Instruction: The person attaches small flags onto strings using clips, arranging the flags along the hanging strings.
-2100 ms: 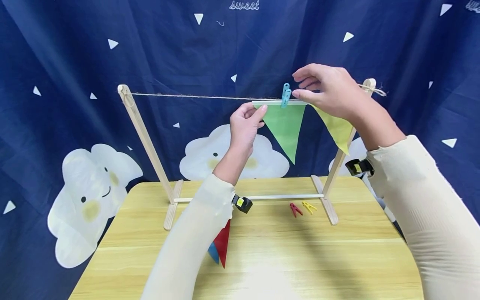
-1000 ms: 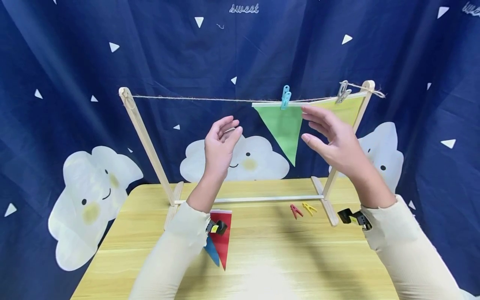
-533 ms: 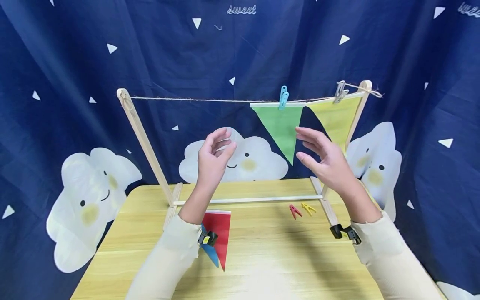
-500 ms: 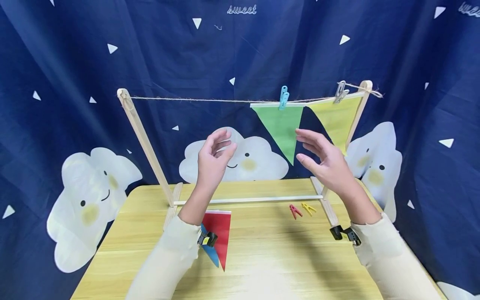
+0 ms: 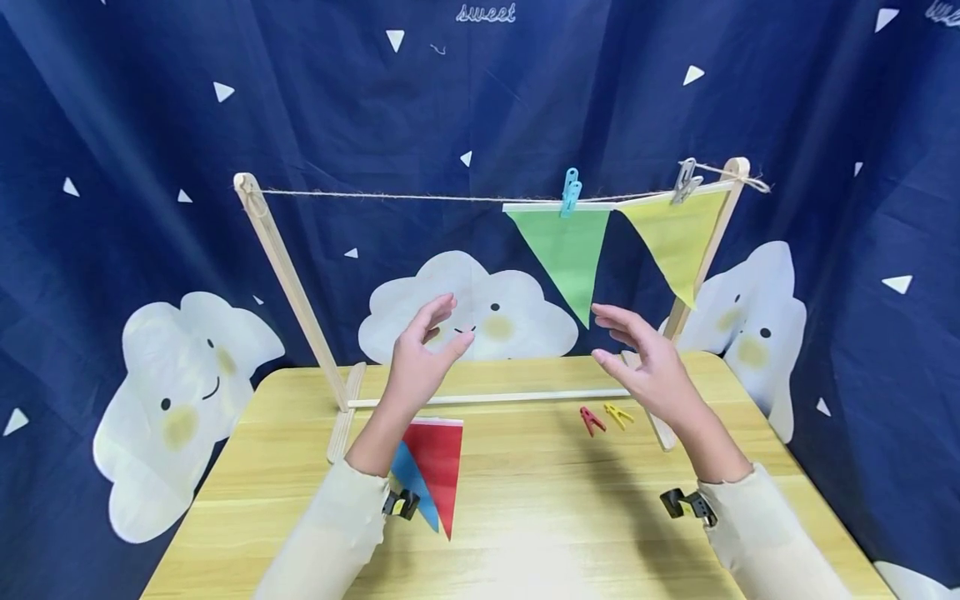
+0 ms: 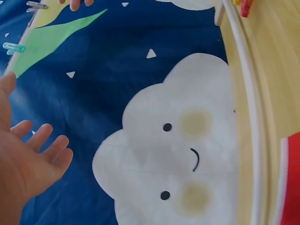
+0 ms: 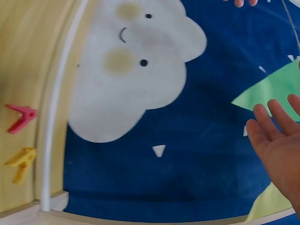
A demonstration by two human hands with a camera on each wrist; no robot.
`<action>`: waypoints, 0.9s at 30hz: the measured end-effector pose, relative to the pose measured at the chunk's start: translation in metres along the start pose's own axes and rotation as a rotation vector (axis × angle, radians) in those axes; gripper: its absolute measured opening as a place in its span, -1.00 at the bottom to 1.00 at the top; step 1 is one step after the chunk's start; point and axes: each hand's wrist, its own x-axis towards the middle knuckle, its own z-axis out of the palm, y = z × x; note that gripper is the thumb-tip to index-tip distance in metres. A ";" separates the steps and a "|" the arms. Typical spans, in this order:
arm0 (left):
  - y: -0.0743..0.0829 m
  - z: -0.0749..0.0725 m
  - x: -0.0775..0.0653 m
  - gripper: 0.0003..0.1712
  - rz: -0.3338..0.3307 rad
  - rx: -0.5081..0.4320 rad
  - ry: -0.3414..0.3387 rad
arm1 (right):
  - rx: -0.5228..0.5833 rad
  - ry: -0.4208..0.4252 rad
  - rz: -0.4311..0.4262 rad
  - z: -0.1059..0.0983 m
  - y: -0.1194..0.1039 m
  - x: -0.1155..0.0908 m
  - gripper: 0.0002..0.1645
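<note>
Hanging from beige twine (image 5: 390,196), a green triangular fabric pennant (image 5: 566,250) is gripped by a light-blue plastic clothespin (image 5: 572,193). Near its tip, the right hand (image 5: 647,360) has its fingers (image 5: 621,317) apart and loosely curved; the left hand (image 5: 420,358), farther left, likewise. A yellow triangular fabric pennant (image 5: 678,237) hangs beside it from a grey clip (image 5: 686,182). On the pale wooden desk (image 5: 532,483), a red triangular pennant (image 5: 441,458) overlaps a blue triangular pennant (image 5: 414,479).

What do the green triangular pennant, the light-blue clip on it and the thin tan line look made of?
Green triangular pennant: probably felt or similar cloth; matte, evenly coloured, hanging in a thin sheet.
Light-blue clip: likely plastic; smooth, one solid colour.
Thin tan line: seemingly natural-fibre twine; rough, with stray fibres.
</note>
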 end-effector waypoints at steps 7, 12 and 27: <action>-0.020 -0.003 -0.011 -0.30 -0.041 0.082 -0.056 | -0.036 -0.029 0.054 0.014 0.023 -0.016 -0.29; -0.032 -0.004 -0.019 -0.26 -0.081 0.138 -0.092 | -0.023 -0.047 0.125 0.021 0.039 -0.026 -0.31; -0.076 -0.014 -0.041 -0.21 -0.126 0.384 -0.136 | -0.097 -0.053 0.228 0.031 0.078 -0.054 -0.29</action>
